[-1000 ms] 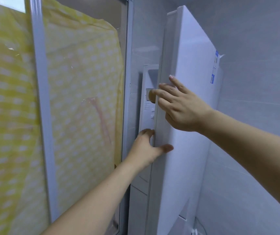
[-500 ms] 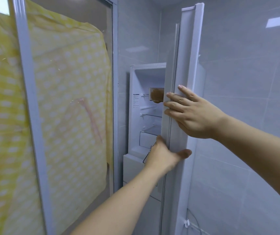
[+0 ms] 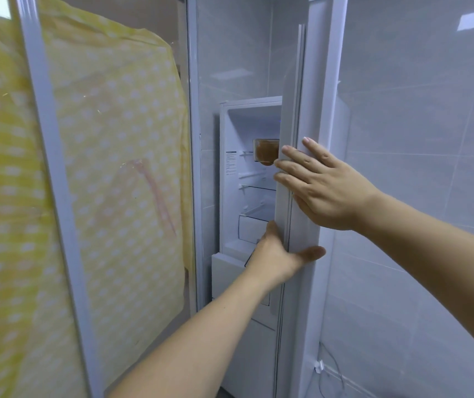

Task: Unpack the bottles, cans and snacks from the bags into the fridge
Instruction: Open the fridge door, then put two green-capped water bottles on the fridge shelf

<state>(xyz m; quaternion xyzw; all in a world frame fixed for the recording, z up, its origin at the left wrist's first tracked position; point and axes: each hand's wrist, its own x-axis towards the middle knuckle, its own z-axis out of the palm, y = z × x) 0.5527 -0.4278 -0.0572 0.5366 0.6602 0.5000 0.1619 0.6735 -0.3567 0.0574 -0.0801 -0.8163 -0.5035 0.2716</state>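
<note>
The white fridge (image 3: 231,179) stands in the corner with its door (image 3: 317,81) swung open and seen edge-on. My left hand (image 3: 280,255) grips the door's edge low down, thumb on the outer face and fingers hidden behind the edge. My right hand (image 3: 320,185) lies higher on the same edge with straight fingers pressed flat against it. Inside, white shelves and a clear drawer (image 3: 251,228) show, and a brown container (image 3: 266,152) sits on an upper shelf. No bags, bottles, cans or snacks are in view.
A glass sliding door with a grey frame (image 3: 46,179) fills the left, with a yellow dotted cloth (image 3: 120,168) behind it. Grey tiled wall (image 3: 416,168) runs along the right. A cable (image 3: 330,369) hangs low beside the fridge door.
The fridge door has swung open from nearly shut to edge-on, exposing the shelves. Both hands stayed on its edge and moved right with it.
</note>
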